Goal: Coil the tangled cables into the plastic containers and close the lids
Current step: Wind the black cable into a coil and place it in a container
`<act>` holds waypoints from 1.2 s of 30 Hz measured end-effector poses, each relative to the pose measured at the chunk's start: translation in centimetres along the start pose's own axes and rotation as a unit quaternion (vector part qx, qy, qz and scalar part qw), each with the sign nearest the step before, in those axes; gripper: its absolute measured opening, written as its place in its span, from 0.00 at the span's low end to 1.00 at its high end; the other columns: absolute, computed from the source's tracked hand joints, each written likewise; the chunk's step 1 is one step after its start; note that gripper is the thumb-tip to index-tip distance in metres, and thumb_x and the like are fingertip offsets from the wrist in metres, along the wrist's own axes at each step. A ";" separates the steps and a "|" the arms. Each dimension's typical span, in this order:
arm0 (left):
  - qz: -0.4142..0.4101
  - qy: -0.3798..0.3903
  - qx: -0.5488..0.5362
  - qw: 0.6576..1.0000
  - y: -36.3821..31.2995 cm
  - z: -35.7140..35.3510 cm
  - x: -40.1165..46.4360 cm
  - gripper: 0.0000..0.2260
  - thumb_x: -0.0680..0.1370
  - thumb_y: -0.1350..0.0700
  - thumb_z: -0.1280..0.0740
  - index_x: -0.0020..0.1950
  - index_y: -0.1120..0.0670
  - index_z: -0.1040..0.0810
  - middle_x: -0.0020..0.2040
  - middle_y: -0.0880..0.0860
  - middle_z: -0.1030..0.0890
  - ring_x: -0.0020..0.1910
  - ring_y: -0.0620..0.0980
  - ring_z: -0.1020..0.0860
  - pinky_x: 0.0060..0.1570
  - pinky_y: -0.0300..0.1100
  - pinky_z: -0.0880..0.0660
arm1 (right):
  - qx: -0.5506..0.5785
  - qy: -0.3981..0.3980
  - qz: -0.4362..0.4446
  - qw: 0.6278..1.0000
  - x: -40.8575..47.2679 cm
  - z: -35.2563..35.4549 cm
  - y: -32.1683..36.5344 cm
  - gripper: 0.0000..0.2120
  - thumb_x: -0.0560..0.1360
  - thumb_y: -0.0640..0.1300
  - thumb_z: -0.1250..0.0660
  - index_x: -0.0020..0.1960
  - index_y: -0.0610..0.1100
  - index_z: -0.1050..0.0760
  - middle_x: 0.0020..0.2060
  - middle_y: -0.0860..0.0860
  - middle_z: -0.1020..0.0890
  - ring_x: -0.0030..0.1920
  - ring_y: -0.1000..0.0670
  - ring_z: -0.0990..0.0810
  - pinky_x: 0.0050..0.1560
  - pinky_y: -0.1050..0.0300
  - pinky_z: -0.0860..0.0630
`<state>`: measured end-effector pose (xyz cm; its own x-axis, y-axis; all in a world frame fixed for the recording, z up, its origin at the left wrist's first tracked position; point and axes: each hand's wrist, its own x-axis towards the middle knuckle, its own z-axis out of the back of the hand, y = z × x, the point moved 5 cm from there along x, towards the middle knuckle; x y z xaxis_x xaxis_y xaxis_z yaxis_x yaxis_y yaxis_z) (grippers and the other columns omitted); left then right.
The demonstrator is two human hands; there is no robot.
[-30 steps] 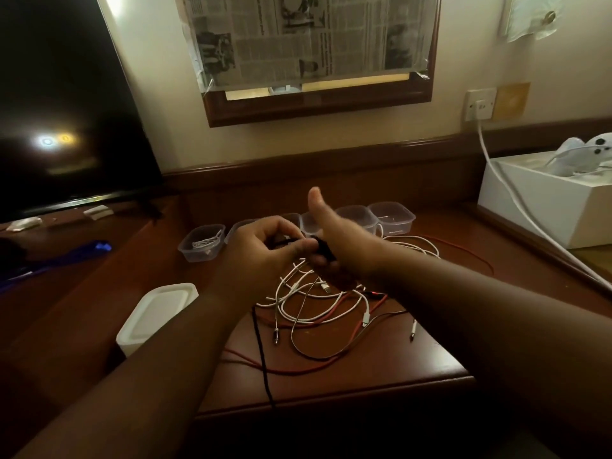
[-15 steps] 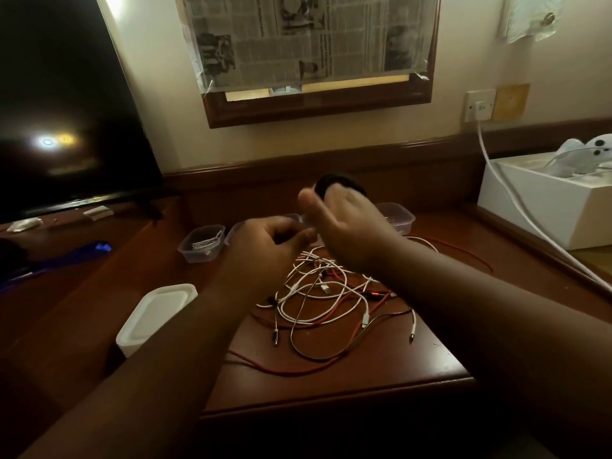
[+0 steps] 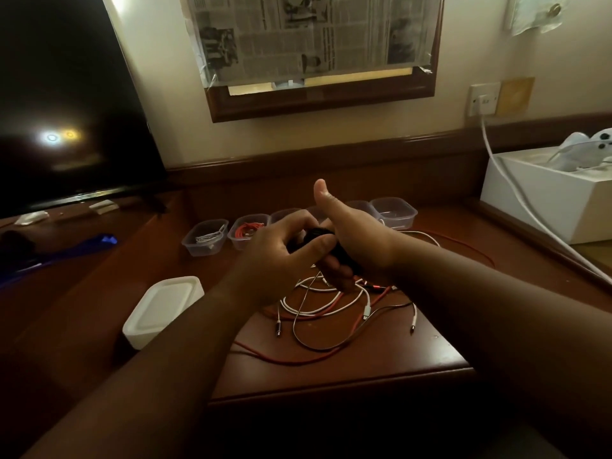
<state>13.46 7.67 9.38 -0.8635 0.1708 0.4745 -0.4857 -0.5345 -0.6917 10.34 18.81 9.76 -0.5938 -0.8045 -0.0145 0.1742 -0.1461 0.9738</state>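
While the black cable (image 3: 318, 238) is being wound between the two hands above the counter (image 3: 414, 352), the step in hand appears to be finishing its coil before it goes into a tub. The left hand (image 3: 281, 256) is curling its fingers (image 3: 319, 245) round the dark bundle, and the right hand (image 3: 354, 240) is gripping the same bundle from the other side, thumb pointing straight up. Both sets of fingers are clamped on the cable, not spread apart.

To do this well, the person is probably best keeping each loop the same width as the last, narrow enough for a tub's opening, and pinching the finished turns firmly so they are not springing loose on the way over. Any free tail, hidden here behind the hands, is worth tucking through the coil.

Counting what is lying about: a row of clear plastic containers is standing at the back, five at least showing, though the hands are covering the middle of the row. The leftmost container (image 3: 205, 236) is holding a white cable, the second container (image 3: 248, 230) a red one, and the rightmost container (image 3: 394, 213) is looking nearly bare. One white lidded box (image 3: 164, 308) is sitting near the left forearm. The loose tangle (image 3: 334, 303) below the hands is showing white, red and dark strands; how many separate cables they make cannot be told.
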 end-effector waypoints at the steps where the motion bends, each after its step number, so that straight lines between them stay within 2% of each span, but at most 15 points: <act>1: -0.006 -0.006 0.028 1.000 -0.1 -0.1 0.0 0.12 0.77 0.41 0.33 0.50 0.49 0.22 0.40 0.53 0.19 0.41 0.50 0.19 0.42 0.45 0.20 | -0.002 -0.018 -0.003 1.000 0.1 0.1 -0.2 0.41 0.75 0.73 0.59 0.27 0.41 0.30 0.21 0.47 0.31 0.21 0.48 0.32 0.26 0.60 0.34; 3: -0.021 -0.036 0.071 0.997 -0.4 -0.1 0.2 0.11 0.78 0.43 0.34 0.47 0.51 0.23 0.38 0.49 0.21 0.38 0.44 0.21 0.37 0.34 0.23 | -0.010 -0.091 -0.006 0.996 0.2 0.7 -0.5 0.38 0.77 0.70 0.57 0.33 0.41 0.27 0.22 0.48 0.29 0.22 0.50 0.30 0.25 0.60 0.32; 6: -0.050 -0.084 0.098 0.990 -0.4 -0.5 0.2 0.11 0.78 0.45 0.35 0.43 0.52 0.24 0.34 0.46 0.23 0.35 0.41 0.22 0.33 0.30 0.27 | -0.016 -0.224 0.020 0.974 0.3 1.6 -0.6 0.31 0.80 0.66 0.52 0.43 0.41 0.26 0.30 0.49 0.24 0.30 0.51 0.23 0.32 0.60 0.25; 8: -0.066 -0.101 0.090 0.989 -0.2 -1.1 0.1 0.08 0.80 0.52 0.34 0.43 0.53 0.24 0.32 0.43 0.25 0.32 0.37 0.23 0.31 0.28 0.29 | 0.005 -0.274 0.055 0.960 0.4 2.1 -0.8 0.27 0.82 0.61 0.50 0.40 0.42 0.27 0.31 0.48 0.25 0.35 0.48 0.24 0.38 0.56 0.26; 10: -0.060 -0.115 0.080 0.988 0.4 -1.4 0.3 0.06 0.80 0.54 0.34 0.45 0.54 0.23 0.34 0.43 0.25 0.34 0.35 0.22 0.32 0.27 0.29 | 0.005 -0.263 0.077 0.962 0.8 2.2 -1.1 0.27 0.83 0.59 0.52 0.38 0.42 0.28 0.31 0.47 0.26 0.36 0.47 0.26 0.41 0.54 0.27; 12: -0.034 -0.132 0.058 0.989 1.5 -1.2 0.7 0.06 0.80 0.52 0.34 0.47 0.53 0.22 0.37 0.45 0.22 0.37 0.38 0.21 0.34 0.29 0.26 | -0.016 -0.232 0.098 0.968 1.3 2.3 -1.6 0.26 0.84 0.56 0.53 0.40 0.43 0.27 0.34 0.49 0.23 0.39 0.50 0.22 0.46 0.54 0.25; 15: 0.017 -0.166 0.006 0.986 3.7 -0.5 1.7 0.08 0.80 0.50 0.34 0.45 0.52 0.22 0.37 0.52 0.21 0.36 0.44 0.21 0.34 0.35 0.24 | -0.069 -0.217 0.094 0.969 2.2 2.9 -2.4 0.17 0.85 0.49 0.50 0.47 0.48 0.25 0.42 0.50 0.21 0.45 0.56 0.20 0.51 0.55 0.24; 18: 0.072 -0.220 -0.057 0.971 5.8 -0.4 2.9 0.10 0.81 0.52 0.35 0.45 0.56 0.21 0.38 0.58 0.20 0.35 0.47 0.21 0.33 0.38 0.24 | -0.003 -0.235 0.024 0.972 3.7 4.3 -4.1 0.13 0.85 0.45 0.47 0.59 0.46 0.24 0.51 0.44 0.21 0.54 0.45 0.22 0.58 0.47 0.24; 20: 0.111 -0.253 -0.081 0.958 7.4 -0.7 3.7 0.13 0.81 0.50 0.35 0.44 0.58 0.21 0.36 0.58 0.20 0.32 0.49 0.22 0.32 0.42 0.24 | 0.172 -0.227 -0.015 0.959 4.8 4.4 -5.5 0.14 0.84 0.45 0.46 0.64 0.45 0.25 0.48 0.46 0.22 0.49 0.48 0.23 0.52 0.50 0.23; 22: 0.136 -0.275 -0.088 0.948 9.1 -1.3 4.5 0.14 0.81 0.49 0.36 0.41 0.57 0.22 0.31 0.50 0.23 0.28 0.41 0.25 0.28 0.35 0.28 | 0.315 -0.207 -0.019 0.926 6.2 4.2 -6.7 0.14 0.83 0.46 0.43 0.63 0.43 0.25 0.47 0.43 0.21 0.47 0.48 0.21 0.47 0.52 0.22; 23: 0.144 -0.284 -0.094 0.943 10.1 -1.6 5.0 0.14 0.81 0.49 0.36 0.40 0.55 0.22 0.30 0.47 0.23 0.27 0.39 0.26 0.27 0.31 0.30 | 0.341 -0.206 -0.019 0.917 7.1 4.5 -7.5 0.13 0.83 0.47 0.41 0.62 0.42 0.24 0.46 0.43 0.19 0.47 0.48 0.19 0.46 0.52 0.21; 27: 0.161 -0.293 -0.096 0.938 13.4 -2.8 6.9 0.14 0.81 0.48 0.35 0.36 0.50 0.25 0.25 0.44 0.26 0.25 0.38 0.29 0.27 0.32 0.33 | 0.365 -0.253 -0.030 0.896 10.2 6.4 -10.0 0.08 0.82 0.45 0.39 0.54 0.42 0.24 0.35 0.50 0.23 0.31 0.54 0.27 0.51 0.52 0.24; 31: 0.155 -0.263 -0.071 0.950 16.2 -3.9 8.2 0.13 0.81 0.49 0.35 0.42 0.54 0.20 0.27 0.45 0.24 0.26 0.39 0.27 0.27 0.31 0.33 | 0.387 -0.255 -0.045 0.885 12.7 8.5 -12.9 0.08 0.81 0.43 0.38 0.55 0.41 0.23 0.31 0.51 0.24 0.27 0.56 0.31 0.60 0.49 0.27; 33: 0.149 -0.238 -0.062 0.958 17.3 -4.3 8.4 0.12 0.81 0.49 0.35 0.42 0.52 0.18 0.29 0.46 0.21 0.28 0.42 0.26 0.28 0.36 0.31 | 0.366 -0.254 -0.040 0.894 13.5 9.5 -14.2 0.11 0.81 0.42 0.38 0.59 0.39 0.23 0.31 0.51 0.25 0.26 0.56 0.32 0.55 0.53 0.28; 36: 0.137 -0.183 -0.037 0.973 18.5 -4.4 8.5 0.07 0.80 0.53 0.33 0.43 0.48 0.19 0.34 0.43 0.20 0.33 0.40 0.22 0.33 0.33 0.28 | 0.304 -0.271 -0.039 0.912 13.5 11.1 -15.0 0.10 0.82 0.41 0.39 0.57 0.37 0.24 0.31 0.50 0.26 0.23 0.58 0.29 0.35 0.63 0.26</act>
<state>-3.49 2.93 -1.77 -0.8630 -0.2829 0.4187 -0.2637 -0.4546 -0.8507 -8.99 16.50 -2.56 -0.9160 -0.3779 -0.1347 -0.2550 0.2893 0.9226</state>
